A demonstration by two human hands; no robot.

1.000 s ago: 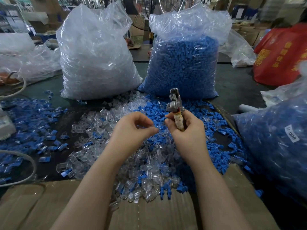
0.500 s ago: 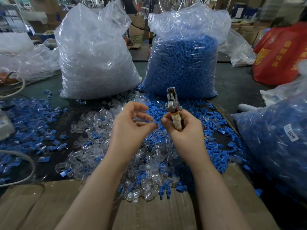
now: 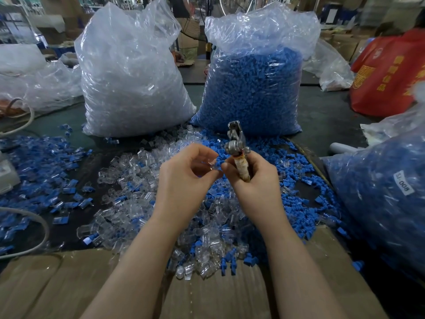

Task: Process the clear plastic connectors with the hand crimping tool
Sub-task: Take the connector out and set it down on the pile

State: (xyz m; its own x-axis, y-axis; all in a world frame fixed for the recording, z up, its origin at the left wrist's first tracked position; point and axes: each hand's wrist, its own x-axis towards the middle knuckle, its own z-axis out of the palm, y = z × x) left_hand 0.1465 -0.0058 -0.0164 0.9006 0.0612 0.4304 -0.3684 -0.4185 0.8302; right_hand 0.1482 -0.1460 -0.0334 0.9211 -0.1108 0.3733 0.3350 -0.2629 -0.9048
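The left hand [image 3: 184,178] is pinching a clear plastic connector [image 3: 212,162] while the right hand [image 3: 255,178] is gripping the upright hand crimping tool [image 3: 236,146] just beside it.

The small clear connector [image 3: 212,164] pinched at the centre of the frame is mostly hidden by the fingertips of the left hand [image 3: 184,180], and its shape cannot be made out. The lower handle of the crimping tool [image 3: 236,148] is covered by the right hand [image 3: 255,183]. The blue-filled bag [image 3: 388,192] at the right is cut off by the frame edge, as is the red bag [image 3: 391,72] at the upper right. The background along the top is blurred. The grey cable [image 3: 34,240] at the lower left is cut by the left edge.
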